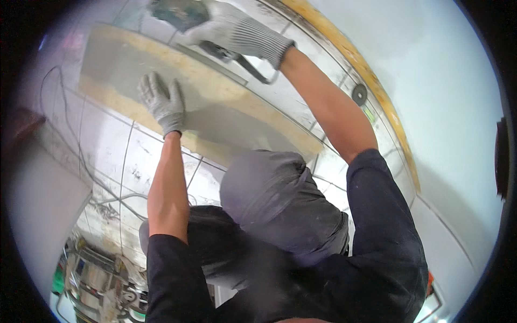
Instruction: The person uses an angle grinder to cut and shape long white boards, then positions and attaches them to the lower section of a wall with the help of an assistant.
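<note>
A long board (210,89), grey in the middle and yellowish along its edges, lies aslant on the tiled floor. My left hand (161,101), in a pale knit glove, rests flat on it with fingers spread. Beyond the board's far edge, my gloved right hand (229,29) is closed round a power tool (180,13) with a dark greenish body. A black part and a curved black piece show below that hand; the tool's exact kind and working end cannot be made out. My bent knee (264,180) overlaps the board's near right end.
White tiles (141,156) with dark smudges surround the board. A cable (105,189) loops across them at left. A dark disc with a centre hole (359,95) lies by the yellowish wall edging (371,75). Jumbled equipment (99,282) stands at lower left.
</note>
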### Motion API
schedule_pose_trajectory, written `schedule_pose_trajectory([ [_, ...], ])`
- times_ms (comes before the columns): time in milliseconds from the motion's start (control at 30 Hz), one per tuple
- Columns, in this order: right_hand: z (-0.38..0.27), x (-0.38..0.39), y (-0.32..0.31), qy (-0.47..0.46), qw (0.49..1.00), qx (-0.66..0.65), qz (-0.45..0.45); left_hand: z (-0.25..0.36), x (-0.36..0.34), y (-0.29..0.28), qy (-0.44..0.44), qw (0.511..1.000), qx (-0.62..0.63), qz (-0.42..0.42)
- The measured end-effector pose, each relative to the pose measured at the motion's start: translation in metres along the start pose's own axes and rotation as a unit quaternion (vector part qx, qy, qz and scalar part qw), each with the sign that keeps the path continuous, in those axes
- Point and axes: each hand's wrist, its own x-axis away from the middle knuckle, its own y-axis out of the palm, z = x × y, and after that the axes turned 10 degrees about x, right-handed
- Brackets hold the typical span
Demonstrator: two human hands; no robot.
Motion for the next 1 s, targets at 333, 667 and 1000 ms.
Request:
schedule_pose_trajectory([
  [333, 0.052, 0.033, 0.051, -0.004, 0.997, -0.080, -0.008, 0.005, 0.011, -0.002, 0.034, 0.997, 0.004, 0.062],
  [667, 0.059, 0.071, 0.075, -0.133, 0.988, -0.062, 0.053, 0.012, 0.084, 0.008, 0.005, 0.993, -0.067, 0.098],
  [1000, 0.051, 0.083, 0.106, -0.016, 0.998, -0.050, -0.018, -0.007, 0.105, 0.012, -0.071, 0.995, -0.063, -0.039],
])
